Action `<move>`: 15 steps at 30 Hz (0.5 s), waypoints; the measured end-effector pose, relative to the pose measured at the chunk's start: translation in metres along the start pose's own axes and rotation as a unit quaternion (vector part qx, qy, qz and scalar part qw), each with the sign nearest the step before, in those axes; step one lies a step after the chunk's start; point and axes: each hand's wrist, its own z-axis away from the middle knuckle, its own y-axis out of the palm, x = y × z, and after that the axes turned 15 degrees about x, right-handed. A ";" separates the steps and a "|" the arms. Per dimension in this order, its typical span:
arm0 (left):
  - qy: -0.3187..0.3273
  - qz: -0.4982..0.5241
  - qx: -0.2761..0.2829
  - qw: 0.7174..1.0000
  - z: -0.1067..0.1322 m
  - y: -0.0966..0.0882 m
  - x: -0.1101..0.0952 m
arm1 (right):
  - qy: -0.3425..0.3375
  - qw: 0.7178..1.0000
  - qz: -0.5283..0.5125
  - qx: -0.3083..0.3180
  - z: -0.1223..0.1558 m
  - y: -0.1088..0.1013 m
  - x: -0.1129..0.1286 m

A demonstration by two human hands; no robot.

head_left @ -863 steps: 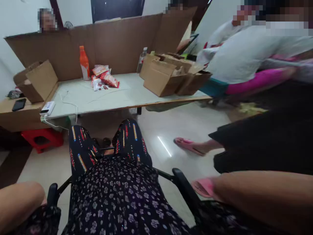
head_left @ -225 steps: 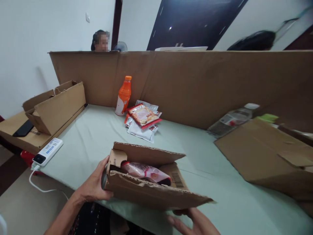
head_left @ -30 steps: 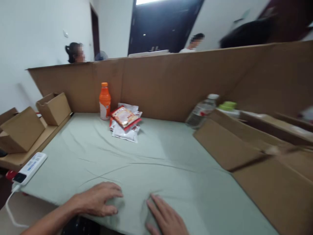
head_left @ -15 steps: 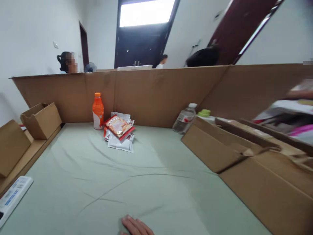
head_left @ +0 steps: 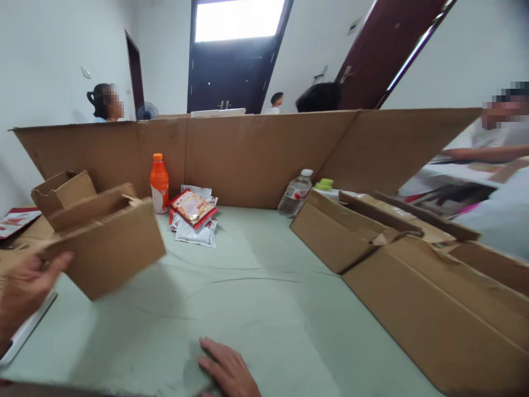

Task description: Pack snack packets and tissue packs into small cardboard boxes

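At the left, my left hand [head_left: 31, 289] pinches the near left edge of an open cardboard box [head_left: 118, 248]. The box is lifted above the green cloth and tilted, its open top upward; what is inside cannot be seen. My right hand [head_left: 229, 366] rests low over the cloth [head_left: 264, 314] near the front, fingers apart, holding nothing. Beyond the box stand an orange bottle [head_left: 159, 184] and a pile of snack packets [head_left: 194, 212], a red one on top of white ones. A white flat device [head_left: 31, 328] lies partly behind my left wrist.
A cardboard wall [head_left: 248, 157] spans the back. Another small box [head_left: 61, 193] sits at the back left. Along the right are cardboard boxes [head_left: 430, 303], a leaning clear bottle [head_left: 295, 193] and a green-capped container [head_left: 324, 184]. A person [head_left: 504, 127] is at the far right; others are beyond the wall.
My left hand has come into view and lifted the cardboard box from the left edge over the cloth. My right hand shows more, slightly further forward. The view has shifted a little right.
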 end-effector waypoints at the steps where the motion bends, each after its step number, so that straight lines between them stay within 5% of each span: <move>1: 0.038 0.016 0.017 0.999 0.006 0.020 -0.016 | 0.045 0.998 -0.041 -0.015 0.004 -0.004 0.002; 4: 0.148 0.069 0.080 0.983 0.028 0.070 -0.055 | 0.199 0.966 -0.142 -0.077 0.016 -0.021 0.003; 6: 0.198 0.110 0.103 0.968 0.040 0.085 -0.071 | 0.269 0.936 -0.194 -0.114 0.022 -0.034 -0.001; 12: 0.219 0.159 0.140 0.953 0.044 0.075 -0.076 | 0.322 0.897 -0.297 -0.055 0.000 -0.060 -0.024; 15: 0.151 0.129 0.107 0.974 0.050 0.073 -0.064 | 0.321 0.885 -0.336 -0.017 -0.026 -0.059 -0.034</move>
